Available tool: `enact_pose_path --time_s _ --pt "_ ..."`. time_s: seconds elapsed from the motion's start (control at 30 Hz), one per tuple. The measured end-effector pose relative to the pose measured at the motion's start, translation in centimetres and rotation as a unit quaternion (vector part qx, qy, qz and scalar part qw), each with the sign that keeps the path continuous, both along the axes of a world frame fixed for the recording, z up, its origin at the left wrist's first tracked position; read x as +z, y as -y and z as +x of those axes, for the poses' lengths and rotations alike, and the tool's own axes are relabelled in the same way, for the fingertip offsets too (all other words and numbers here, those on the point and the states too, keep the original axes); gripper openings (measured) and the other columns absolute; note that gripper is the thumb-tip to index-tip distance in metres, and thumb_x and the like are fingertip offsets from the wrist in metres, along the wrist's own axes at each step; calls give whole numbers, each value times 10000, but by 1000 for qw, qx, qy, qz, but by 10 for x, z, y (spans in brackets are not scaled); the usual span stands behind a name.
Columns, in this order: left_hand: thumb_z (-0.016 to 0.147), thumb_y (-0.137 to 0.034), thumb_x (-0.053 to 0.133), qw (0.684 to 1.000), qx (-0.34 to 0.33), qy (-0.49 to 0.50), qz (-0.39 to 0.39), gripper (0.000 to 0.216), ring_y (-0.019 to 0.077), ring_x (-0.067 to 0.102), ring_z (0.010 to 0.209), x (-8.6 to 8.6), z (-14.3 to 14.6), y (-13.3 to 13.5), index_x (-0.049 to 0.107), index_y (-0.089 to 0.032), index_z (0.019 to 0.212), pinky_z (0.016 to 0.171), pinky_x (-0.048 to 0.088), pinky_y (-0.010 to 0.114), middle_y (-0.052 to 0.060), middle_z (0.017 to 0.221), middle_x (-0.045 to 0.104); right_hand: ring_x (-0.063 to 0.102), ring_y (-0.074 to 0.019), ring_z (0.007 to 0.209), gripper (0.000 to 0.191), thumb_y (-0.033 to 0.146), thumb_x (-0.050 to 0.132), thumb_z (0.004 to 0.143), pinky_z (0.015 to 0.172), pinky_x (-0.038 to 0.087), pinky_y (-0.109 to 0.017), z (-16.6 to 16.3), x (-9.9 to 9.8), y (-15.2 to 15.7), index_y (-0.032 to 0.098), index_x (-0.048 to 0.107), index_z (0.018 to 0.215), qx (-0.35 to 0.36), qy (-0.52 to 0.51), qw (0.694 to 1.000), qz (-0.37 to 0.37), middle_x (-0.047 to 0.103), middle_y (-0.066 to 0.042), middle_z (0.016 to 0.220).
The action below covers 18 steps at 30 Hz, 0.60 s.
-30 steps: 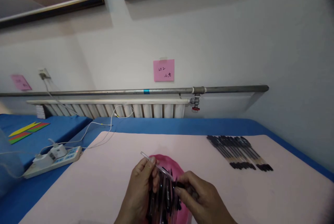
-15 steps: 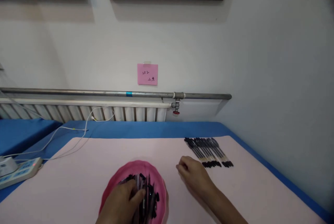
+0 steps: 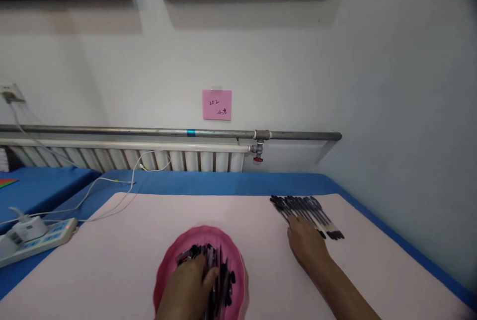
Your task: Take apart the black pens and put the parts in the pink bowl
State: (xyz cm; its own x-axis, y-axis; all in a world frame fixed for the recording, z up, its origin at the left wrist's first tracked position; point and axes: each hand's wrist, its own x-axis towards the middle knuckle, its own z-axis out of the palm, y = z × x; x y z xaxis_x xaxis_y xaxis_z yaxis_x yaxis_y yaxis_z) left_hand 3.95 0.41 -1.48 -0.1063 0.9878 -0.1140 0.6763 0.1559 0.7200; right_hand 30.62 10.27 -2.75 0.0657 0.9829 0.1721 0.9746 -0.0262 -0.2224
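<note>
A pink bowl [image 3: 167,265] full of black pens and pen parts sits on the pink mat near the front edge. My left hand [image 3: 190,285] lies over the bowl with its fingers curled down into the pile of pens [image 3: 223,275]. My right hand [image 3: 305,243] reaches to the right and rests at the near end of a row of several black pens [image 3: 305,208] laid side by side on the mat. Its fingers are bent down onto the row's left side; what they pinch, if anything, is hidden.
The pink mat [image 3: 112,250] covers a blue table [image 3: 223,183]. A white power strip [image 3: 40,235] with plugs and cables lies at the left. A radiator [image 3: 149,158] and a pipe [image 3: 167,132] run along the wall, with a pink note [image 3: 216,105] above.
One second ago both hands held a pen together above the bowl. Since then my right hand has moved right to the row of pens, and my left hand has dropped into the bowl.
</note>
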Motion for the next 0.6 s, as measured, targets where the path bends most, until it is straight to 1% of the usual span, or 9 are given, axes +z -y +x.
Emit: enact_pose_path --time_s 0.1,0.17,0.23,0.3,0.33,0.4,0.47,0.53,0.6 --pt "769 -379 518 1000 6 10 15 262 209 529 563 3 -2 0 516 -215 565 559 258 285 55 604 620 571 -268 784 290 2 359 759 634 349 -330 -3 9 3 98 632 775 -11 -47 998 -28 624 -174 803" --pt "781 -391 513 998 18 52 29 284 191 519 556 4 -2 -1 514 -211 560 551 278 275 34 582 599 569 -240 727 265 33 377 749 605 348 -311 -9 19 8 120 627 729 -3 -92 995 -47 626 -137 746" --pt "780 -424 527 987 36 156 29 303 167 504 537 6 -2 -3 524 -205 572 525 296 257 10 559 567 565 -202 688 240 108 395 768 586 361 -284 -23 31 16 147 629 737 31 -150 986 -65 625 -84 718" --pt "769 -469 554 956 56 288 11 308 123 447 481 7 -2 -5 552 -196 626 471 276 226 -27 523 501 551 -152 642 210 203 433 771 555 373 -241 -42 41 29 181 638 809 85 -219 968 -89 610 -17 700" --pt "763 -489 565 934 65 352 1 310 98 404 449 8 -2 -5 569 -192 675 443 251 212 -45 517 467 506 -124 556 209 232 437 758 500 351 -223 -53 45 36 192 633 819 114 -266 951 -113 563 19 634" --pt "760 -510 579 883 64 464 -12 329 58 314 409 11 -2 -7 575 -181 746 403 200 194 -69 525 423 369 -91 432 206 234 456 692 419 257 -213 -72 50 51 188 612 818 160 -453 844 -240 435 69 516" --pt "774 -506 577 830 33 557 -18 339 33 260 397 13 -4 -9 559 -169 753 379 175 183 -75 543 407 307 -73 399 173 227 481 629 399 204 -213 -87 51 63 185 599 749 180 -525 776 -299 411 83 480" --pt "773 -480 601 787 14 616 -18 322 20 220 394 14 -5 -10 562 -161 788 364 156 170 -87 543 378 286 -63 384 139 219 483 592 394 182 -214 -94 51 72 185 587 678 187 -550 744 -329 420 83 460" --pt "753 -455 642 772 25 635 -15 325 11 191 389 15 -6 -10 577 -159 867 354 135 159 -103 533 345 269 -57 379 122 211 476 576 396 170 -211 -96 51 75 184 580 634 194 -562 721 -355 411 83 449"
